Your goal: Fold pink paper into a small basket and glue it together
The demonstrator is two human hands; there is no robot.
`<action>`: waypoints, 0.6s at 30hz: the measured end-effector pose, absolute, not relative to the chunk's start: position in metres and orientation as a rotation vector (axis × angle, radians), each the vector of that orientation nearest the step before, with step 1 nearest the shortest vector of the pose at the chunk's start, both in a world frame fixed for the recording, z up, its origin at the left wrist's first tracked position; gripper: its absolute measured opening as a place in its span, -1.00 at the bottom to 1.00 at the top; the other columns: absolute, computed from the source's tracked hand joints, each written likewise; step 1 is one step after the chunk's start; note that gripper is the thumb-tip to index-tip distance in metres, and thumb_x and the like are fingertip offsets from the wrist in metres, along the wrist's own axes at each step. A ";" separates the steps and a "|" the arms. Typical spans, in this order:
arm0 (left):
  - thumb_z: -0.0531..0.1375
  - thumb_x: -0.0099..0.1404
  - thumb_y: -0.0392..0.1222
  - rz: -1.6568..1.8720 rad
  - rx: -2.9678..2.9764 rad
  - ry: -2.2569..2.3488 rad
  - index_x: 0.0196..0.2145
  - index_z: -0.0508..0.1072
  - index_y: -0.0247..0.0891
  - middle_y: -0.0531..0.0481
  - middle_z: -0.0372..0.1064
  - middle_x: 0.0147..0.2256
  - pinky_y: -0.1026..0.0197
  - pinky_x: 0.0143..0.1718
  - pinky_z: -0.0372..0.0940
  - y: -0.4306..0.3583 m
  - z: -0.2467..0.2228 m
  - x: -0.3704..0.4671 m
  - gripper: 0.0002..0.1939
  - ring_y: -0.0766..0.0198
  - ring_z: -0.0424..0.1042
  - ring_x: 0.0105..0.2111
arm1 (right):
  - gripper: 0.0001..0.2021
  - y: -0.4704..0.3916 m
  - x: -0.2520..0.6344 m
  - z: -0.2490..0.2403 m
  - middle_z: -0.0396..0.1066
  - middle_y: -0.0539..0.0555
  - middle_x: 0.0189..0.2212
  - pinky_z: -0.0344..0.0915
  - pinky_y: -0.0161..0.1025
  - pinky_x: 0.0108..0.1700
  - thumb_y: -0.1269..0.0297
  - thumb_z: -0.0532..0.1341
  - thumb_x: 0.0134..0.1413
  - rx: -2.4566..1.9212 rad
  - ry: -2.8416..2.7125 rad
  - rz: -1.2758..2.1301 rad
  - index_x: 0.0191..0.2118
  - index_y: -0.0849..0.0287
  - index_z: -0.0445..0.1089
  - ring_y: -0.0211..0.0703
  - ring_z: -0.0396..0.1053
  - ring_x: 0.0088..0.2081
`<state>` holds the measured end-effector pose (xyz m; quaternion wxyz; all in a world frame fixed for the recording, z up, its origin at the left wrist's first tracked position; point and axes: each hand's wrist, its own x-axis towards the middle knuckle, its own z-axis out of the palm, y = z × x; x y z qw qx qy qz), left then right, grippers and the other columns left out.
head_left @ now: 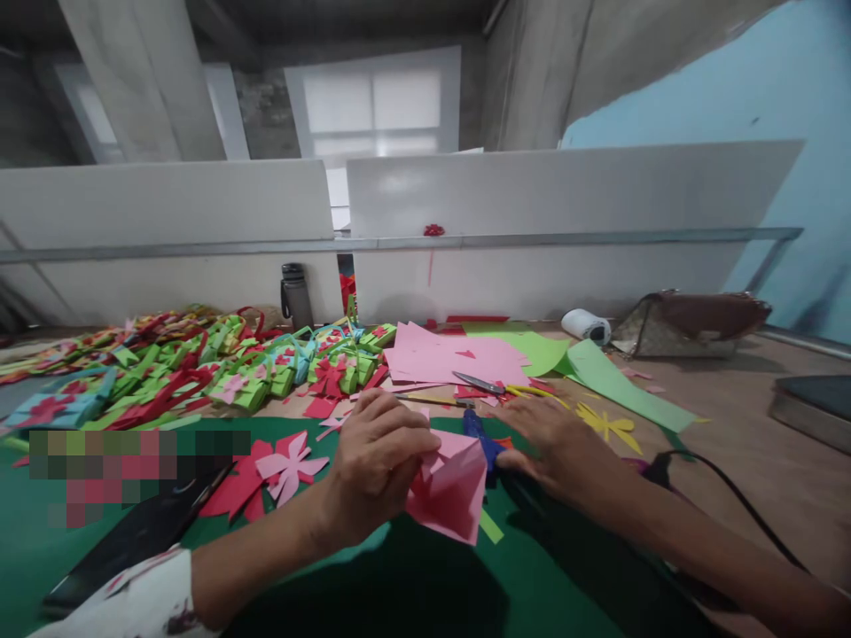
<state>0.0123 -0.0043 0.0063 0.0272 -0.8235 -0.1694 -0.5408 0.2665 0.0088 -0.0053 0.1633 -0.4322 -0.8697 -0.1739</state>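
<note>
My left hand (382, 461) is closed on a folded pink paper (458, 505), its hollow side facing me, above the green mat (418, 585). To the right, my right hand (558, 443) reaches out with fingers extended and thumb apart. Its thumb is beside a blue tool (473, 427) that looks like a glue gun and is partly hidden; I cannot tell whether they touch. Just beyond the hands lie scissors (480, 384) with yellow handles and a thin yellow-and-dark tool (432, 400). Left of my left hand is a pink paper flower (291, 467) over red cut-outs (232, 492).
Several small paper bags (245, 385) crowd the back left near a dark bottle (296, 297). Pink sheets (458, 350) and green sheets (618, 385) lie behind my hands. A phone (133, 540) is at left; a yellow flower (608, 425), black cord (737, 496) and handbag (691, 323) are right.
</note>
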 end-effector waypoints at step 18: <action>0.14 0.19 -0.39 -1.425 -2.422 -0.432 -0.28 0.42 -0.23 -0.02 0.32 -0.39 0.12 -0.30 0.17 -0.011 0.002 0.002 -0.85 0.25 0.25 -0.37 | -0.85 -0.018 0.219 0.010 0.38 0.14 -0.24 0.33 -0.06 -0.10 0.33 0.19 0.15 -0.516 -2.249 -0.230 -0.15 0.19 0.35 -0.09 0.35 -0.15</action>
